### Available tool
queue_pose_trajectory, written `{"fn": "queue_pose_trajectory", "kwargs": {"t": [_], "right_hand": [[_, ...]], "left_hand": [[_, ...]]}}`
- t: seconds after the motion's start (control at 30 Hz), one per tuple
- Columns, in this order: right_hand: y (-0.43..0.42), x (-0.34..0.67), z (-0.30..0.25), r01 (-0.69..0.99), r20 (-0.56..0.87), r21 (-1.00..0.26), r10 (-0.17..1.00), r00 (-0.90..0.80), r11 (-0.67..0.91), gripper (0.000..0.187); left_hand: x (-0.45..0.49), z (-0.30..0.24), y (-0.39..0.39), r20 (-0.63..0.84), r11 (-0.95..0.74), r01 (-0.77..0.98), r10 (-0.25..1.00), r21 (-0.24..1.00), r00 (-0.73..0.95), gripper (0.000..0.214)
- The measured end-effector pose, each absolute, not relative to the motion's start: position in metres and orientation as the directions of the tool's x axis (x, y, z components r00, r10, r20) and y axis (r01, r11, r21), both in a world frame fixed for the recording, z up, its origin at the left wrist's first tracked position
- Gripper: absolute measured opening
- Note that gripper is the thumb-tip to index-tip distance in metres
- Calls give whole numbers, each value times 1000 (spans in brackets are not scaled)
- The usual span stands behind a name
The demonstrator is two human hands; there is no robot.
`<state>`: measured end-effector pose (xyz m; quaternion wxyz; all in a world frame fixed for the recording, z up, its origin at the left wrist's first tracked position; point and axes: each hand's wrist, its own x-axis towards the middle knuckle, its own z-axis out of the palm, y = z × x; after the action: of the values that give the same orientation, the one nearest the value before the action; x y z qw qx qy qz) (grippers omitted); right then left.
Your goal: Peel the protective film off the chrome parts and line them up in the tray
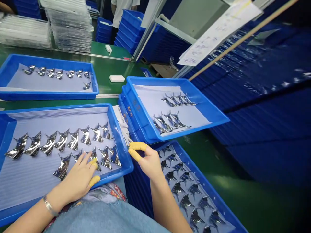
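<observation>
My left hand (81, 177) lies with fingers stretched over the lower row of shiny curved metal pieces (62, 166), partly covering a couple of them. It wears yellow finger cots on thumb and index finger. These pieces sit in two rows on white paper in the near blue tray (122, 155). At that tray's right edge, my right hand (148, 161) has its yellow-covered thumb and fingers curled into a pinch. Its fingertips are by the lower end of crumpled white material (122, 124); whether anything is between them cannot be made out.
A tilted blue tray (218, 119) of metal pieces tops a stack at right. Below it, another tray (206, 181) holds several rows. The far-left tray (94, 82) holds smaller pieces. Clear plastic trays (69, 26) and a person (120, 11) are behind. A written sheet (213, 35) hangs upper right.
</observation>
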<state>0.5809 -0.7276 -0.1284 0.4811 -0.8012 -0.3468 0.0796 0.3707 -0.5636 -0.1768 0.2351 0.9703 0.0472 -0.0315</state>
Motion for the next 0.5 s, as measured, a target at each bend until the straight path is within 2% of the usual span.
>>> {"fn": "queue_pose_trajectory", "kwargs": {"t": [0.1,0.23,0.37,0.43,0.5], "right_hand": [[-747,587,-115,504,288,-827,583,759,-249,3],[-784,600,-99,568,398,-790,510,763,-232,5],[-830,632,-76,634,500,-704,411,762,-320,9],[-847,660,-59,647,536,-652,363,762,-397,12],[-856,695,-41,649,539,-592,364,760,-478,14]], "left_hand": [[403,-177,-581,-85,-893,28,-11,450,996,25],[419,-187,-592,-72,-903,-8,-43,430,996,30],[435,-173,-577,61,-907,-92,-73,411,995,31],[461,-148,-565,158,-908,-129,-71,399,985,33],[501,-113,-556,243,-913,-149,-57,380,968,42]]}}
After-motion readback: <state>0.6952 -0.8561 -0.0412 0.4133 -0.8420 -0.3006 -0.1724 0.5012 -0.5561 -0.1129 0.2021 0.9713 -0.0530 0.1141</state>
